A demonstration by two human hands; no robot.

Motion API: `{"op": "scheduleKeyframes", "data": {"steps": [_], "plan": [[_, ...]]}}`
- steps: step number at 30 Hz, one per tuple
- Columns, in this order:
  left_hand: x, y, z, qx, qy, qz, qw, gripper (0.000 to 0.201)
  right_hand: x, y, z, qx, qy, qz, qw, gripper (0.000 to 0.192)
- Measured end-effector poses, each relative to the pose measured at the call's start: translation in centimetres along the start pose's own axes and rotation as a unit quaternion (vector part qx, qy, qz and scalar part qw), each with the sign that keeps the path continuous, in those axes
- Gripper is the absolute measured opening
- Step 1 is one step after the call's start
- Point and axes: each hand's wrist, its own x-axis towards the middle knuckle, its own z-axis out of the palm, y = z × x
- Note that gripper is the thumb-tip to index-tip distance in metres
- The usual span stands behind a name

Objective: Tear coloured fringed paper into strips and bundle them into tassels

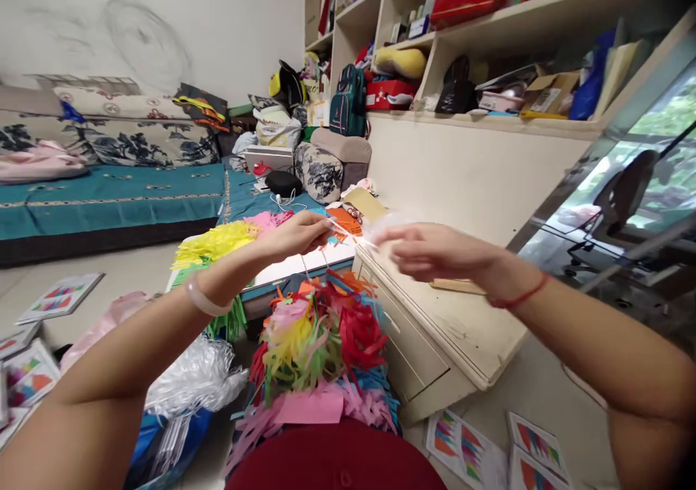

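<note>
My left hand (pixel 301 235) is closed in a pinch on a thin white string (pixel 344 229), above the white board on the low seat. The string stretches across toward my right hand (pixel 429 252), which is blurred, its fingers curled and its fingertips together at the string's other end. Thin white strands hang below my left hand toward a bunch of cut paper fringes (pixel 309 334) in red, yellow, green, pink and blue. This bunch lies on my lap, with a flat pink paper piece (pixel 309 407) in front of it.
Yellow paper fringe (pixel 217 243) lies on the board at left. A cream cabinet (pixel 451 323) stands at right. White shredded strands (pixel 199 378) top a blue bag (pixel 168 446). Printed packets (pixel 462 446) lie on the floor. A teal-covered sofa (pixel 109 196) and shelves (pixel 489 22) stand behind.
</note>
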Motion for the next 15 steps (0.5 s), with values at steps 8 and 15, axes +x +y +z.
{"op": "scheduleKeyframes", "data": {"steps": [8, 15], "plan": [[0.3, -2.4, 1.4, 0.061, -0.022, 0.035, 0.997, 0.041, -0.5, 0.8, -1.2, -0.072, 0.200, -0.011, 0.977, 0.044], [0.2, -3.0, 1.6, 0.173, 0.035, 0.059, 0.983, 0.042, 1.6, 3.8, 3.2, 0.093, -0.161, 0.056, 0.981, 0.032]]}}
